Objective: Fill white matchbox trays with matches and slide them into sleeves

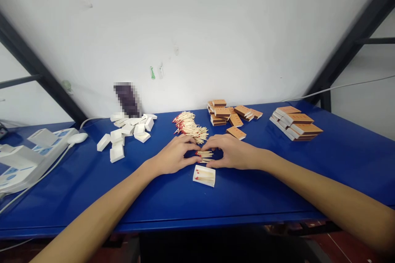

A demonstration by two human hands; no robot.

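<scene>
A small bunch of red-headed matches [205, 156] lies low over the blue table, framed by both hands. My left hand [177, 154] curls round the red-headed end, its thumb tip against the matches. From the other side, my right hand [233, 151] bends its thumb and fingers round the same bunch; some fingertips are hidden. Just below the hands, a white matchbox tray [205, 183] holds a few matches. Beyond my hands is a large loose heap of matches [189, 125].
White empty trays [117, 153] are scattered at the left. Orange-brown matchboxes [236, 120] lie piled behind my right hand, with a neater stack [296, 123] farther right. A white power strip [33, 164] with cables sits at the far left. A wall [197, 49] stands behind the table [148, 209].
</scene>
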